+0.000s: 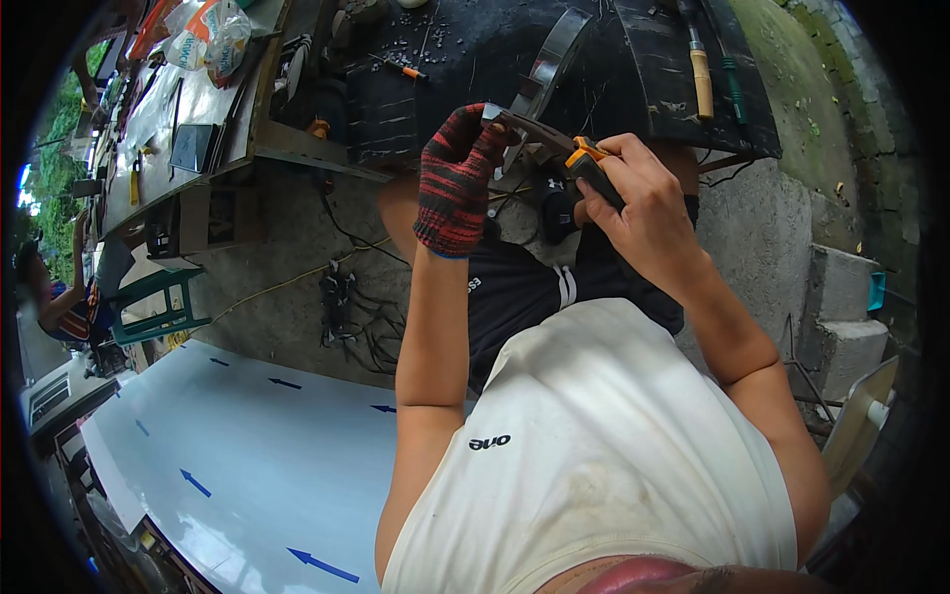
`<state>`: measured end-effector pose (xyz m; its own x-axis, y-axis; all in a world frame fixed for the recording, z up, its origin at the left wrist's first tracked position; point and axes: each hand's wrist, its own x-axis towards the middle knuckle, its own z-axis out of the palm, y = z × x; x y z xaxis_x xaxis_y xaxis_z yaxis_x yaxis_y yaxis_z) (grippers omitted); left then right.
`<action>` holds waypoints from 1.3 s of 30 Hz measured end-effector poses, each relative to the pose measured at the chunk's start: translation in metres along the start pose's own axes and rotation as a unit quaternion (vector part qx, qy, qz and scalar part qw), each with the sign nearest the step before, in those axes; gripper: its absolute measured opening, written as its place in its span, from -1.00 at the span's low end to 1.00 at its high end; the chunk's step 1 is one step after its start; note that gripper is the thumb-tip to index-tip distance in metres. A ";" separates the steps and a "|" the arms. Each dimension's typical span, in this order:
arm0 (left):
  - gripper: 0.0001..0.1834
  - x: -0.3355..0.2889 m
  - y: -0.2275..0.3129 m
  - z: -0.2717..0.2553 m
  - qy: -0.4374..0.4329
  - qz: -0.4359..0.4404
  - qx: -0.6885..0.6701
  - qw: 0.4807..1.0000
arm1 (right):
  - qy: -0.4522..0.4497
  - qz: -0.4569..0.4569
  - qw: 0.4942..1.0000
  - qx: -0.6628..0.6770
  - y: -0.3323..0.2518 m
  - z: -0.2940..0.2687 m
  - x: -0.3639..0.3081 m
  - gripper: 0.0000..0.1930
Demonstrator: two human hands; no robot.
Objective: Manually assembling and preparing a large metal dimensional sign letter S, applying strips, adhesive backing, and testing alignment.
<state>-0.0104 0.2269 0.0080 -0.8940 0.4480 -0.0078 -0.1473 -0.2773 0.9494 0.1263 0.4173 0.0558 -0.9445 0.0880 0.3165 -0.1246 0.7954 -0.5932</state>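
Note:
My left hand (457, 178), in a red-and-black striped knit glove, is raised over the near edge of the black worktable (465, 59). Its fingers are closed on a piece of metal, whose shiny end (492, 113) pokes out at the fingertips. My bare right hand (643, 203) grips a tool with an orange-and-black handle (598, 182). The tool's dark, narrow front part reaches left to the metal at my gloved fingers; its exact kind is unclear. Just beyond, a curved shiny metal strip (552, 65) stands on the table, partly hidden by my hands and the tool.
On the table lie an orange-handled pointed tool (408, 70), a wooden-handled tool (701, 84) and a green-handled one (732, 89), with scattered small bits. A cluttered bench (223, 109) stands left, a person (69, 297) beyond. A white sheet with blue arrows (257, 445) lies lower left.

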 end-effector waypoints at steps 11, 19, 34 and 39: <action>-0.72 0.003 -0.006 -0.014 -0.046 -0.004 -0.020 0.999 | -0.014 -0.039 0.999 -0.006 0.006 -0.006 0.005 -0.77; -0.73 0.005 -0.008 -0.019 -0.074 -0.012 -0.078 0.994 | 0.003 -0.057 0.998 0.022 0.014 -0.005 0.010 -0.82; -0.76 0.002 0.004 0.000 -0.036 -0.017 0.019 0.999 | 0.037 -0.068 0.997 -0.016 0.022 -0.012 0.011 -0.78; -0.73 0.007 0.003 -0.003 -0.040 -0.021 0.007 0.999 | 0.092 0.060 0.991 0.078 0.036 -0.014 0.011 -0.71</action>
<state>-0.0181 0.2262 0.0098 -0.8507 0.5251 -0.0240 -0.1775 -0.2441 0.9534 0.1159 0.4558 0.0483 -0.8859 0.2947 0.3581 -0.0748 0.6712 -0.7375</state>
